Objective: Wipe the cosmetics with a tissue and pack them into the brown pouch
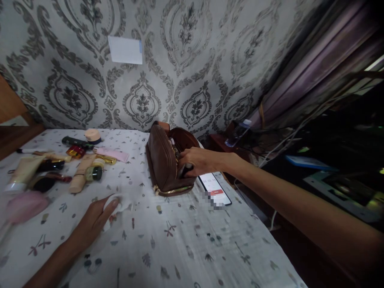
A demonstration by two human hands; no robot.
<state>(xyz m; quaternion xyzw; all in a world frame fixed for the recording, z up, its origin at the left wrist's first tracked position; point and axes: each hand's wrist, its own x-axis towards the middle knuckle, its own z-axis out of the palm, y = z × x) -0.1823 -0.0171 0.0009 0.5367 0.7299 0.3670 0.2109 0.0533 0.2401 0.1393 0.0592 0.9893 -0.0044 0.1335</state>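
While the right hand (192,160) reaches into the open brown bag (160,160), its fingers curled, whether gripping anything I cannot tell, the left hand (95,218) pinches a blurred white item (109,201) over the patterned cloth (180,248); a steady bag and knuckles clear of the zip (175,193) should spare snags, with the phone (216,187) just beside the bag and the cosmetics (84,168) off leftward

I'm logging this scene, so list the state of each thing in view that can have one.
Brown bag: unzipped, open
Phone: face up, screen lit
Plastic bottle: cap on
Curtain: gathered by a tie
Pink tube: lying flat
Other cosmetics: spread on the cloth
Left grip: closed on a blurred white item
Right grip: at the bag's opening; hold unclear
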